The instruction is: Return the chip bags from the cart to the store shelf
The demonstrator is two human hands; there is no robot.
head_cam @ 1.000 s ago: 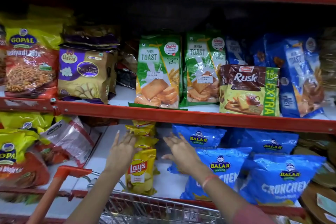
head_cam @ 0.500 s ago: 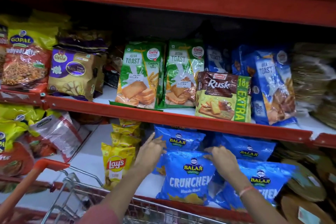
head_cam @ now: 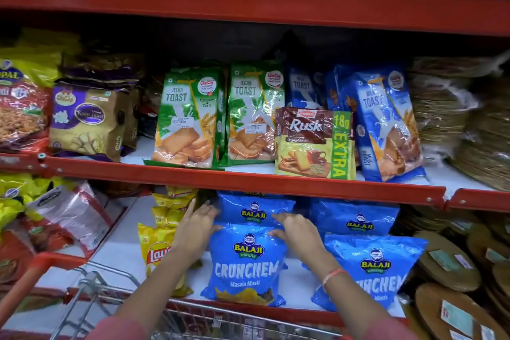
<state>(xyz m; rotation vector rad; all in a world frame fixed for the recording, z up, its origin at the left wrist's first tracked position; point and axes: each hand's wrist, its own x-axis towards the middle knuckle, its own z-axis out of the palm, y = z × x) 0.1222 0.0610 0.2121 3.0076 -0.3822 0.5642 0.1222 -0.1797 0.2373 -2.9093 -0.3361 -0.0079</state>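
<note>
A blue Balaji Crunchem chip bag (head_cam: pixel 245 270) stands upright at the front of the lower shelf (head_cam: pixel 118 254). My left hand (head_cam: pixel 196 229) holds its top left corner, thumb on the bag and fingers stretched toward the back. My right hand (head_cam: pixel 300 234) grips its top right corner. More blue Balaji bags stand behind it (head_cam: pixel 254 211) and to the right (head_cam: pixel 378 268). Yellow Lay's bags (head_cam: pixel 154 254) stand in a row just left of my left hand. The wire cart (head_cam: pixel 107 284) with its red handle (head_cam: pixel 24 281) is below my arms; its inside is out of view.
The red shelf edge (head_cam: pixel 248 182) runs just above my hands. On the shelf above stand toast packs (head_cam: pixel 190 119) and a Rusk pack (head_cam: pixel 314 143). Round flat packets (head_cam: pixel 447 265) are stacked at the right. Snack bags (head_cam: pixel 66 215) lie at the left.
My hands left the yellow Lay's bag, moved right to the blue Crunchem bag, and have closed in on its top corners. The view has tilted up.
</note>
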